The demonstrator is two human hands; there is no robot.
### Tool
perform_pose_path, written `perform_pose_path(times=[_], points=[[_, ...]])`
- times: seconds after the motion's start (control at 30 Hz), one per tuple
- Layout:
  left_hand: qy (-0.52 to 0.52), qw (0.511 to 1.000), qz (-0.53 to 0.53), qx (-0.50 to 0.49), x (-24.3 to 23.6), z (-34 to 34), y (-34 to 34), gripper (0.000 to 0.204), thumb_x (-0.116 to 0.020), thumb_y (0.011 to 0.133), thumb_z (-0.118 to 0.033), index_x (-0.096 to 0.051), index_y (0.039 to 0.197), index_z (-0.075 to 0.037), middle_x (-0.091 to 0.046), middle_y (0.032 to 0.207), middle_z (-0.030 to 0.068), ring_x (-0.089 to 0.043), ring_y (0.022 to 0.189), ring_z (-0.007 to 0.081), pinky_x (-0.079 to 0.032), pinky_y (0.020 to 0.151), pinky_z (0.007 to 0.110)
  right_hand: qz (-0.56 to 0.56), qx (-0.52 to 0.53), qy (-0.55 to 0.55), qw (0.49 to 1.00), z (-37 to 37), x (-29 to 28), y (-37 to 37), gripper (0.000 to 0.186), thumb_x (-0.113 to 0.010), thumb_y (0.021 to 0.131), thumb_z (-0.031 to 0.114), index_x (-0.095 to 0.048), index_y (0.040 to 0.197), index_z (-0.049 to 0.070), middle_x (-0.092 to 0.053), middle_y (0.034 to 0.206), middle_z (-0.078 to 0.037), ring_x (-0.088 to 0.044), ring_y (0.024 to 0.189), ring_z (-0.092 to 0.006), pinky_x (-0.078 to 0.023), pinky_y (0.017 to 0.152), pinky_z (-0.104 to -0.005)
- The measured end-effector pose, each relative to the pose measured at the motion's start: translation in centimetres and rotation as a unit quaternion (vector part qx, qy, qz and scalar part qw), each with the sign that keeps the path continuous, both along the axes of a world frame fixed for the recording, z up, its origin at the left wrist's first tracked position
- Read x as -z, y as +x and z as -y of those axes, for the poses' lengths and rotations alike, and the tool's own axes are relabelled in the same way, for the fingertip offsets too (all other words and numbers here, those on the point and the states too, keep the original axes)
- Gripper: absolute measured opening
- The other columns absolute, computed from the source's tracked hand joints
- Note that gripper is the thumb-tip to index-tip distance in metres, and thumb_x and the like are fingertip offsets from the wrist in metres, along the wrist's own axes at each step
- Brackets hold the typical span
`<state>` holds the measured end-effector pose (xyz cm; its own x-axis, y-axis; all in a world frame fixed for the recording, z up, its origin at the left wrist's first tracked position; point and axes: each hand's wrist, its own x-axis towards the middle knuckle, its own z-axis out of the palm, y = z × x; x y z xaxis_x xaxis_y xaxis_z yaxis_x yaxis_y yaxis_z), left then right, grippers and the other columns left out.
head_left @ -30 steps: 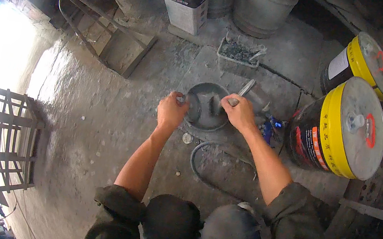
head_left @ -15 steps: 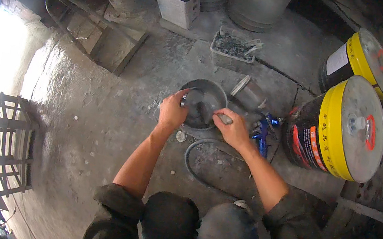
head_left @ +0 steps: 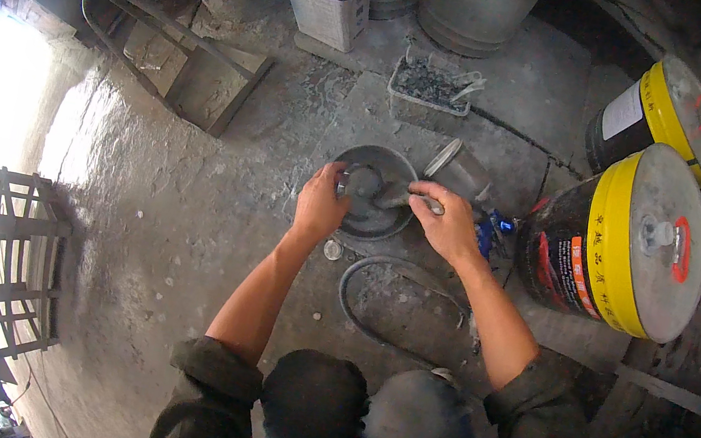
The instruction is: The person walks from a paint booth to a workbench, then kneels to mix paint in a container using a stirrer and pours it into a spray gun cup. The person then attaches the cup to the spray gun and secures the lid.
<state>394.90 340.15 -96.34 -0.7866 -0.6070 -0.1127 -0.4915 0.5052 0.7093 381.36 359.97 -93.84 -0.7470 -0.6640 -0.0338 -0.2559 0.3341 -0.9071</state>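
A round grey basin (head_left: 386,153) stands on the floor in front of me, with a thin grey wetness at its bottom. My left hand (head_left: 322,202) is closed on a small round metal cup (head_left: 364,181), tilted over the basin's left half with its mouth toward the right. Between the fingers of my right hand (head_left: 449,224) is a brush (head_left: 428,204), its head pointing left, close to the cup's mouth. Whether the brush touches the cup I cannot tell. Just right of the right hand lies a blue spray gun (head_left: 488,232), partly hidden by that hand.
Behind the basin are a clear plastic container (head_left: 461,170) and a tub of dark scraps (head_left: 431,85). A metal can (head_left: 325,4) stands farther back. Black-and-yellow drums (head_left: 610,228) crowd the right. A hose (head_left: 344,287) curves before my knees. A metal frame (head_left: 170,25) lies left.
My right hand has moved right and slightly away from me with the brush, whose head has swung up toward the cup. The left hand and cup have shifted slightly.
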Motion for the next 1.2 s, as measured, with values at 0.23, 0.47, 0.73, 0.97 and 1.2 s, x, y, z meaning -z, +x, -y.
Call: perform_pose_path(times=[0.23, 0.47, 0.73, 0.97, 1.2], points=[[-0.023, 0.999, -0.02, -0.022, 1.5, 0.8, 0.0, 0.055, -0.068, 0.073, -0.006, -0.058, 0.128, -0.009, -0.069, 0.104, 0.0164, -0.067, 0.092, 0.0347, -0.053, 0.081, 0.044, -0.029, -0.144, -0.005, 0.989, 0.0, -0.9, 1.2, 0.029, -0.068, 0.089, 0.019, -0.069, 0.111, 0.001, -0.071, 0.081, -0.014, -0.067, 0.063, -0.0182, -0.053, 0.064, -0.0329], [-0.124, 0.99, 0.068, 0.013, 0.6, -0.5, -1.9, 0.056, -0.063, 0.074, -0.001, -0.058, 0.129, -0.01, -0.064, 0.119, 0.0196, -0.064, 0.103, 0.041, -0.052, 0.087, 0.05, -0.2, -0.146, 0.108, 0.963, 0.4, 0.0, 1.0, 0.033, -0.071, 0.086, 0.023, -0.068, 0.114, 0.005, -0.071, 0.103, -0.018, -0.067, 0.093, -0.0377, -0.053, 0.084, -0.0441], [-0.05, 0.998, -0.044, 0.003, 2.5, 0.0, -0.8, 0.052, -0.061, 0.079, -0.002, -0.055, 0.131, -0.008, -0.065, 0.113, 0.0207, -0.064, 0.101, 0.0408, -0.051, 0.085, 0.049, 0.232, 0.014, -0.003, 0.973, 0.4, 0.4, 2.3, 0.024, -0.073, 0.088, 0.026, -0.073, 0.101, 0.005, -0.072, 0.089, -0.015, -0.069, 0.078, -0.0322, -0.054, 0.072, -0.0381], [-0.155, 0.986, 0.042, 0.051, 2.0, 0.1, -0.9, 0.054, -0.061, 0.084, -0.007, -0.05, 0.137, -0.009, -0.066, 0.11, 0.0209, -0.065, 0.096, 0.0416, -0.053, 0.082, 0.048, -0.24, -0.1, -0.025, 0.965, 0.4, 1.2, 3.6, 0.025, -0.072, 0.088, 0.024, -0.072, 0.104, 0.005, -0.07, 0.083, -0.014, -0.067, 0.076, -0.0338, -0.052, 0.071, -0.0384], [0.037, 0.998, -0.031, -0.048, 0.2, -1.1, -1.1, 0.049, -0.062, 0.084, -0.006, -0.05, 0.131, -0.01, -0.065, 0.113, 0.0181, -0.064, 0.098, 0.0411, -0.052, 0.083, 0.049, 0.277, 0.015, -0.002, 0.961, -0.1, 0.9, 2.1, 0.026, -0.071, 0.089, 0.03, -0.073, 0.103, 0.008, -0.072, 0.094, -0.012, -0.068, 0.084, -0.0311, -0.054, 0.073, -0.0349]])
